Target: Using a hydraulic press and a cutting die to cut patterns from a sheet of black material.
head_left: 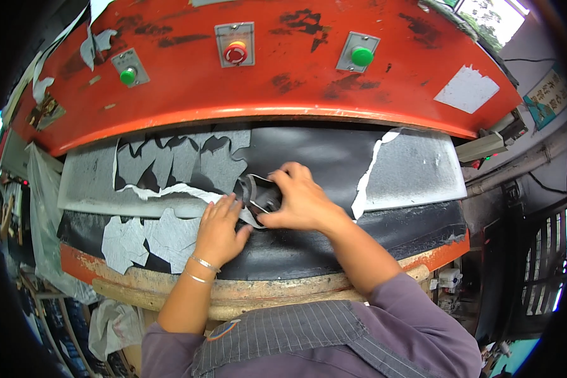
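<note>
My right hand (303, 200) grips a dark metal cutting die (266, 193), an open frame with thin walls, its thumb on the near side and its fingers over the far side. The die stands on a black sheet (309, 148) with ragged pale edges. Just left of it, my left hand (219, 234) lies with fingers stretched, the fingertips close to the die and the sheet's torn edge; whether they touch the die I cannot tell. Irregular openings in the sheet's left part show the grey board (416, 170) beneath. Several grey cut pieces (170, 238) lie left of my left hand.
Beyond the board, a red machine beam (283, 94) spans the width, carrying two green buttons (361, 57) and a red stop button (235, 53). A worn pale rail (258, 296) runs along the near edge. Clear plastic sheeting (47, 220) hangs at left.
</note>
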Demonstrator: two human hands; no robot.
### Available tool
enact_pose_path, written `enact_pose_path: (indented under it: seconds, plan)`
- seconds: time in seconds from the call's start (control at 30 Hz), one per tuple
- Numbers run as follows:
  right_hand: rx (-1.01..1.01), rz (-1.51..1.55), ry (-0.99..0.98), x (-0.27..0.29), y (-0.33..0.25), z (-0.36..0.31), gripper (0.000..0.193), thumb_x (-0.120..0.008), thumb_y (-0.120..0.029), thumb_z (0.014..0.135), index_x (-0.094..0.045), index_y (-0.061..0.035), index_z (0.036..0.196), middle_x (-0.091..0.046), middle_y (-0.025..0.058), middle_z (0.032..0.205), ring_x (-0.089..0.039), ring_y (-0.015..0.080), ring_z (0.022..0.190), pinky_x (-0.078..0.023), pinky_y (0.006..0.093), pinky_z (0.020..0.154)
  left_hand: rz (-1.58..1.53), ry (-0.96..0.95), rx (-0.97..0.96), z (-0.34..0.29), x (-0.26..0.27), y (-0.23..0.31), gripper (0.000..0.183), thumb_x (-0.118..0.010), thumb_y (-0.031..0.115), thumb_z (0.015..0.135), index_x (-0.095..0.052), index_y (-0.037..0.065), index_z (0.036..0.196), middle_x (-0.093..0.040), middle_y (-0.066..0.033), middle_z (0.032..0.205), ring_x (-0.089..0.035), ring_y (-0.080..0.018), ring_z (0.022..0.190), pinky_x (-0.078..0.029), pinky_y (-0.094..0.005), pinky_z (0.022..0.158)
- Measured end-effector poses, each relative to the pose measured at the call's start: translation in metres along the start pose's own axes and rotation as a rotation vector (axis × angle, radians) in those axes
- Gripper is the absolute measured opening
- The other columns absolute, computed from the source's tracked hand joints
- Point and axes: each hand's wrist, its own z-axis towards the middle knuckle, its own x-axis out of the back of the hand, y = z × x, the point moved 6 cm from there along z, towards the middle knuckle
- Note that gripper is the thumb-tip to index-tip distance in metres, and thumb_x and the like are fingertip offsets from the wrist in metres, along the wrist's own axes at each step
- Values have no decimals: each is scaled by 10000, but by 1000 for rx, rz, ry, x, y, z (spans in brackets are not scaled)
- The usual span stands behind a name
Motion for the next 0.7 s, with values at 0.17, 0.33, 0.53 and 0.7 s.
enact_pose_path:
  seconds: [0.17, 0.33, 0.53, 0.7]
  plan:
    - [4, 754, -232, -16, 11, -83, 855, -818, -393, 666, -413, 12, 1301, -499, 196, 1202, -499, 287, 1149, -401, 401, 985, -854, -58, -68, -32, -5, 56, 890, -832, 230, 702, -356, 25, 1426, -416, -182, 1407, -438, -292, 1292, -355, -396, 1081]
    - [-22, 736, -140, -41, 22, -106, 817, -843, -301, 682, -348, -31, 1274, -462, 132, 1210, -449, 205, 1160, -369, 369, 993, -1205, -181, 108, -50, -43, 61, 655, -794, 72, 733, -466, 13, 1296, -515, -92, 1203, -547, -199, 1146, -441, -343, 1002]
    - [14, 792, -42, -36, 10, -109, 763, -816, -388, 718, -385, 9, 1206, -486, 227, 1221, -499, 256, 1134, -393, 378, 979, -1282, -75, 49, -59, -38, 68, 653, -769, 91, 785, -420, 6, 1330, -521, -79, 1218, -546, -188, 1136, -435, -347, 999]
    - [34, 873, -15, -55, 1, -116, 524, -775, -299, 792, -446, -52, 1116, -374, 189, 1416, -438, 216, 1209, -459, 380, 938, -1438, 49, 32, -76, -37, 61, 664, -772, 110, 793, -401, 13, 1335, -520, -75, 1235, -523, -179, 1154, -414, -341, 1007]
